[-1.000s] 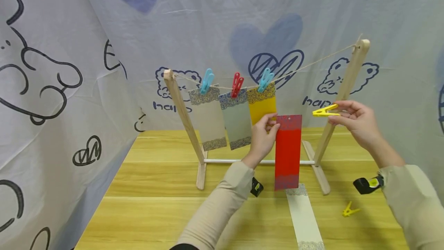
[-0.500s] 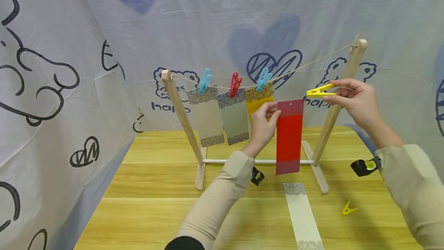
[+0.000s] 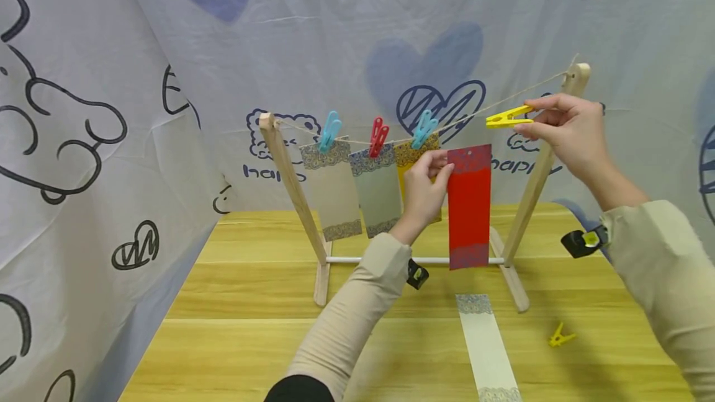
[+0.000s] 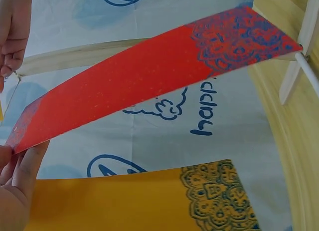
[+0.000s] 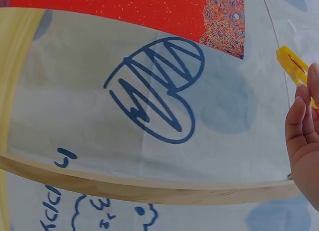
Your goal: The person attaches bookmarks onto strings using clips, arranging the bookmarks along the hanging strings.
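Observation:
My left hand (image 3: 426,190) pinches the upper left edge of a red bookmark-like card (image 3: 469,209) with patterned ends and a small hole at its top. The card hangs upright just below the string (image 3: 503,102). In my right hand (image 3: 570,132) a yellow clothespin (image 3: 508,118) is pinched by its handles, its nose pointing left, above and right of the red card's top. In the right wrist view the yellow clothespin (image 5: 293,64) appears close to the string. A yellow card (image 3: 418,152) hangs behind my left hand, partly hidden, held by a blue clothespin (image 3: 425,129).
A cream card (image 3: 332,191) and a grey-green card (image 3: 377,194) hang further left under a blue clothespin (image 3: 331,132) and a red clothespin (image 3: 378,137). The wooden stand's right post (image 3: 537,194) is behind my right hand. A white card (image 3: 488,346) and another yellow clothespin (image 3: 560,335) lie on the table.
Both hands have risen toward the string. The red card has gone up with my left hand, off the table area, and the yellow clothespin has moved up and slightly left.

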`<state>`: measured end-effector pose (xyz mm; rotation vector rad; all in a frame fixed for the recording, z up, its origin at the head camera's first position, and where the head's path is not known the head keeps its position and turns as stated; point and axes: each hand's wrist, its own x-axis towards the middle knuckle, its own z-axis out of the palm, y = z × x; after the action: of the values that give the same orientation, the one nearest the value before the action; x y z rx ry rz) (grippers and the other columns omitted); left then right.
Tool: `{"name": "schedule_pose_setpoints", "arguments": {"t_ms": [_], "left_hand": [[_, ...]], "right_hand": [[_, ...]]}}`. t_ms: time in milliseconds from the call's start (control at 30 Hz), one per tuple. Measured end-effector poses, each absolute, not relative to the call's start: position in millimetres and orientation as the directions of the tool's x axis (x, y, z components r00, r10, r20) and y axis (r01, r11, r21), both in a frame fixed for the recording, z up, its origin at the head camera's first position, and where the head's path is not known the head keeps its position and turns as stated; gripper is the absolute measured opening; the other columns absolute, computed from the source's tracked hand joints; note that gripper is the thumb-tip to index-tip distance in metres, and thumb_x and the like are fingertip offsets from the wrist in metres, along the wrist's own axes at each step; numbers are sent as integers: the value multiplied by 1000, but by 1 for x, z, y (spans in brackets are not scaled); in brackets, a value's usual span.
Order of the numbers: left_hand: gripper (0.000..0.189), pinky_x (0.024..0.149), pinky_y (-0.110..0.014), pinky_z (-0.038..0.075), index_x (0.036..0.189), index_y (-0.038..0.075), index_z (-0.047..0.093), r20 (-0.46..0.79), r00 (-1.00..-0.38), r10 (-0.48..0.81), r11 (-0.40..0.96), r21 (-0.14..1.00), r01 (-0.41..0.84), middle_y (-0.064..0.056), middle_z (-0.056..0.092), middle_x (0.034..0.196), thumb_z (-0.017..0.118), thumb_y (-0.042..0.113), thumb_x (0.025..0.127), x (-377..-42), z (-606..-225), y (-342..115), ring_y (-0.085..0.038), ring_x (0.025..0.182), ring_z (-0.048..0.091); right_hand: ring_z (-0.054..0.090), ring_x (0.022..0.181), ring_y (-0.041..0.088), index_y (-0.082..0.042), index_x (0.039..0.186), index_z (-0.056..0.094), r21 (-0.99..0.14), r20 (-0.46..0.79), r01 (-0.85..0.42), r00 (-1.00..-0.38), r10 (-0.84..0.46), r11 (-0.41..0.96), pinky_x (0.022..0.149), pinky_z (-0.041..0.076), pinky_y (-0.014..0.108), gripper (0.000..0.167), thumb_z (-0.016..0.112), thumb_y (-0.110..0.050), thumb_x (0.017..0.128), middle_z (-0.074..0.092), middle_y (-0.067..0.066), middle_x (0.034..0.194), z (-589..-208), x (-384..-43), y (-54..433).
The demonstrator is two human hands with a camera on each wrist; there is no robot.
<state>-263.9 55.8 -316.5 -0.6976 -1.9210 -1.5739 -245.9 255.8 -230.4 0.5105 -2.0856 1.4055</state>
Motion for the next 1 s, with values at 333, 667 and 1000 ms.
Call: {"name": "schedule_pose_setpoints", "arguments": {"t_ms": [333, 667, 1000], "left_hand": [[17, 66, -13, 47, 101, -7, 58, 732, -682, -12, 175, 673, 719, -16, 61, 86, 57, -1, 85, -264, -308, 59, -19, 73, 61], [17, 67, -11, 44, 100, -7, 58, 738, -673, -37, 229, 662, 714, -16, 61, 87, 58, -1, 85, -264, -305, 57, -21, 75, 60], [16, 66, -9, 43, 100, -6, 59, 791, -612, 0, 323, 579, 748, -14, 62, 86, 57, 0, 85, -263, -304, 58, -18, 74, 59]], "right_hand": [[50, 53, -3, 9, 96, 63, -516, 717, -593, -693, -66, 618, 50, 40, 8, 30, 72, 8, 68, 54, -20, 69, -207, -255, 237], [50, 54, -7, 6, 93, 65, -538, 626, -459, -779, -30, 707, 50, 42, 7, 24, 72, -1, 71, 62, -3, 74, -195, -257, 228], [55, 65, 17, 6, 95, 63, -382, 555, -403, -820, -142, 832, 51, 37, 6, 22, 69, -4, 76, 61, 21, 89, -192, -257, 216]]}}
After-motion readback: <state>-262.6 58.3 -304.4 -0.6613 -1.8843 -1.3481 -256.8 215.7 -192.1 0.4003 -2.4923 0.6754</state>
